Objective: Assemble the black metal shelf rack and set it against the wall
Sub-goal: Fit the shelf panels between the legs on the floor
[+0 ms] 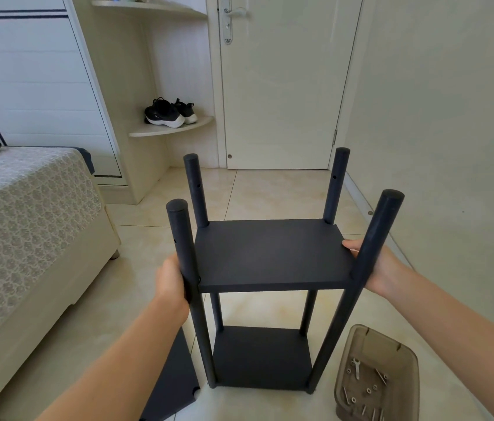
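on the tiled floor, nearest me: a spare black panel [172, 381] lies flat at lower left, and a brownish plastic tray [403, 354] with screws and a small wrench [357, 367] sits at lower right.
rack: the black shelf rack [270, 256] stands upright between my two hands, four posts rising above its upper shelf, a lower shelf [262, 357] near the floor.
left hand: my left hand [171, 281] is wrapped around the near left post [183, 247], just beside the upper shelf's corner.
right hand: my right hand [382, 268] cups the near right post [373, 247], thumb lying on the shelf's right edge.
left side: a bed [21, 208] with a patterned cover.
far: black sneakers [169, 112] on a corner shelf, a white door [285, 86] beyond the rack, wall to its right.
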A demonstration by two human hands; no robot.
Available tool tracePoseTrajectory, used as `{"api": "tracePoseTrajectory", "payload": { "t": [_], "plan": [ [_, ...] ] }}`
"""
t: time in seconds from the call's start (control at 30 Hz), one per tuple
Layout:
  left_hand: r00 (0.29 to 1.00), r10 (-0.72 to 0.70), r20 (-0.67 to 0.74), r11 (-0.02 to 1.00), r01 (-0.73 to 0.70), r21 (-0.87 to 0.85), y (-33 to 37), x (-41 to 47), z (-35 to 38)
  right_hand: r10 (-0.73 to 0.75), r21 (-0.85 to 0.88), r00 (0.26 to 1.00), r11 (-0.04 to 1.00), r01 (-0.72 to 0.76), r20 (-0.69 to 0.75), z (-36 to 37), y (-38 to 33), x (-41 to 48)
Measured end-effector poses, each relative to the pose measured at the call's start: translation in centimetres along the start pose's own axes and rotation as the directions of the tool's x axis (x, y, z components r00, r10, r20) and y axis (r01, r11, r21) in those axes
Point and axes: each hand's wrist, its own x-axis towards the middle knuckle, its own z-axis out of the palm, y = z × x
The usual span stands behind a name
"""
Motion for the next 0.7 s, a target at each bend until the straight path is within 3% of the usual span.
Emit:
{"api": "tracePoseTrajectory", "payload": {
  "t": [0.43, 0.57, 0.7],
  "plan": [
    [1.0, 0.003, 0.009, 1.0, -0.003, -0.001, -2.6, 1.3, -0.4, 0.076, -0.002, 0.997, 0.997, -0.076, 0.014, -0.6, 1.2, 0.2],
    [1.0, 0.006, -0.005, 1.0, -0.006, -0.016, -3.3, 1.4, -0.4, 0.139, -0.068, 0.987, 0.987, -0.145, -0.077, -0.4, 1.5, 0.7],
    [1.0, -0.001, 0.014, 1.0, 0.001, -0.007, -3.8, 1.3, -0.5, 0.157, 0.009, 0.988, 0.988, -0.157, -0.002, -1.2, 1.8, 0.7]
  ]
}}
